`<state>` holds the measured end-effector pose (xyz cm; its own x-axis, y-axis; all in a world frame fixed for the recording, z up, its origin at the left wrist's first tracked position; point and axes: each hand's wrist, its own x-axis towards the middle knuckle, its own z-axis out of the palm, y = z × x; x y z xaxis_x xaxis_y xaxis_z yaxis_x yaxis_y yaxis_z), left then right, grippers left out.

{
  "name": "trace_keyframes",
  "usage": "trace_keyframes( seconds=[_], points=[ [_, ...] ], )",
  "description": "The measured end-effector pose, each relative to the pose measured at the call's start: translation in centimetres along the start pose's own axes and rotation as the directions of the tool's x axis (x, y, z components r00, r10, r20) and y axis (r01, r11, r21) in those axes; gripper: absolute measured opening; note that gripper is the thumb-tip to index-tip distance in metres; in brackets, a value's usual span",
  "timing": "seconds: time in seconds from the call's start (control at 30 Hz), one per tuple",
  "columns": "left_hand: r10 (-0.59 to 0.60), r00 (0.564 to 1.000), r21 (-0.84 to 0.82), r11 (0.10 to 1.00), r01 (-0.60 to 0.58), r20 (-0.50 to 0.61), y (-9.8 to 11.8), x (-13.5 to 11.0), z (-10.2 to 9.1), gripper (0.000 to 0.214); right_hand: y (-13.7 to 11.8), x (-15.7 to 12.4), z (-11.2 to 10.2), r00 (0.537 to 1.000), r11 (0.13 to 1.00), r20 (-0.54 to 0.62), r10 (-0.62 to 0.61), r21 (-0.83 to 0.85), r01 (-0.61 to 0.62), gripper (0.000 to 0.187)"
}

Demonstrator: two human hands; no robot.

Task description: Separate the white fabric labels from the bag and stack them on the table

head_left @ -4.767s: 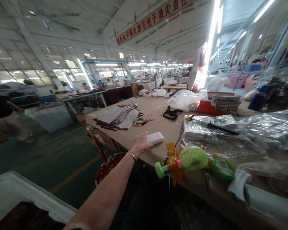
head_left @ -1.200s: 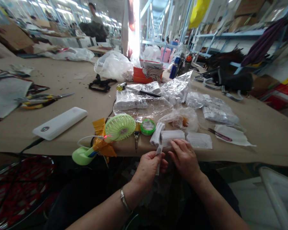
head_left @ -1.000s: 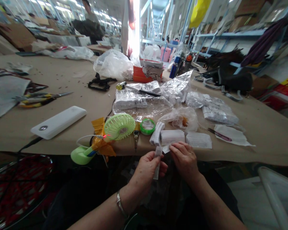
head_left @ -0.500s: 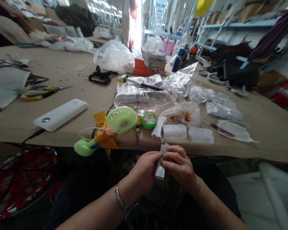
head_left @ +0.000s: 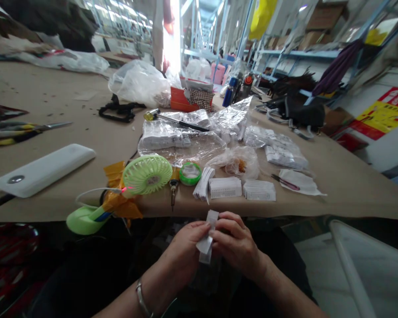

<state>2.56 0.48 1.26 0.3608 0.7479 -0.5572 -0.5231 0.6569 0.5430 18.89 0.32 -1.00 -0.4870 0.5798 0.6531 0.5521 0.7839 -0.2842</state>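
In front of the table edge, my left hand (head_left: 187,243) and my right hand (head_left: 236,240) meet over small white printed labels (head_left: 206,244). My left thumb and fingers pinch them from one side. The right fingers grip the same strips from the other side, and one label sits at an angle to the rest. Just beyond, on the table, are a fanned stack of labels (head_left: 204,183), a second stack (head_left: 225,188) and a third stack (head_left: 259,190). A green round tin (head_left: 190,173) with whitish content lies beside a pointed tool (head_left: 173,191).
At the left are a green fan (head_left: 147,175), a white power bank (head_left: 45,170) and pliers (head_left: 23,129). Behind the stacks lie plastic-wrapped label bundles (head_left: 167,132) and a clear bag (head_left: 240,162). Purple tweezers (head_left: 286,182) rest on white paper at the right.
The view has turned right, so the table things sit further left. Between my hands, one label has swung to an angle across the others; both hands keep their hold.
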Motion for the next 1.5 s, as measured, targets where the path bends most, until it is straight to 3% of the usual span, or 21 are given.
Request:
trace_keyframes(
  seconds=[0.1, 0.2, 0.27, 0.33, 0.57, 0.67, 0.73, 0.87, 0.97, 1.1, 1.5],
  points=[
    [-0.057, 0.997, 0.077, 0.995, 0.061, -0.053, 0.0, -0.2, 0.0, 0.013, 2.3, -0.9, -2.0, 0.984, 0.967, -0.092, 0.15, -0.194, -0.165, 0.037],
    [-0.078, 0.993, 0.127, 0.988, 0.09, -0.092, -0.2, -0.4, -0.2, 0.014, 4.9, -2.4, -3.4, 0.942, 0.828, -0.15, 0.301, -0.448, -0.336, 0.045],
    [-0.078, 0.993, 0.139, 0.986, 0.089, -0.086, -0.5, -0.3, -0.5, 0.016, 6.1, -3.4, -3.6, 0.938, 0.774, -0.122, 0.325, -0.535, -0.337, 0.043],
    [-0.069, 0.995, 0.144, 0.986, 0.079, -0.073, -0.8, -0.1, -0.8, 0.018, 6.8, -4.1, -3.5, 0.944, 0.773, -0.11, 0.31, -0.549, -0.318, 0.037],
    [-0.056, 0.993, 0.152, 0.986, 0.071, -0.103, -0.7, -0.3, -0.9, 0.015, 7.7, -4.0, -4.3, 0.935, 0.844, -0.24, 0.261, -0.413, -0.342, 0.015],
    [-0.047, 0.995, 0.139, 0.988, 0.059, -0.089, -0.6, -0.4, -0.8, 0.016, 5.9, -2.8, -4.4, 0.91, 0.902, -0.329, 0.254, -0.26, -0.346, 0.014],
    [-0.053, 0.995, 0.131, 0.989, 0.063, -0.08, -0.6, -0.4, -0.8, 0.017, 3.7, -1.5, -3.7, 0.912, 0.954, -0.341, 0.227, -0.112, -0.279, 0.019],
    [-0.007, 1.0, 0.057, 0.998, 0.006, 0.018, -0.5, -0.4, -1.1, 0.02, -1.0, 0.7, -0.9, 0.989, 0.994, -0.138, 0.049, 0.103, -0.035, 0.02],
    [0.06, 0.998, -0.028, 0.998, -0.059, 0.014, -0.3, -0.7, -1.4, 0.017, -2.5, 1.2, 1.3, 0.997, 0.988, -0.016, -0.074, 0.137, 0.075, 0.015],
    [0.065, 0.998, -0.077, 0.995, -0.067, -0.025, -0.2, -1.3, -1.8, 0.016, -2.4, 0.9, 2.7, 0.994, 0.986, 0.033, -0.102, 0.135, 0.097, 0.013],
    [0.061, 0.997, -0.098, 0.994, -0.056, 0.054, -0.9, -2.1, -2.5, 0.018, -2.9, 0.7, 2.3, 0.987, 0.982, 0.101, -0.126, 0.154, 0.11, 0.014]
  ],
)
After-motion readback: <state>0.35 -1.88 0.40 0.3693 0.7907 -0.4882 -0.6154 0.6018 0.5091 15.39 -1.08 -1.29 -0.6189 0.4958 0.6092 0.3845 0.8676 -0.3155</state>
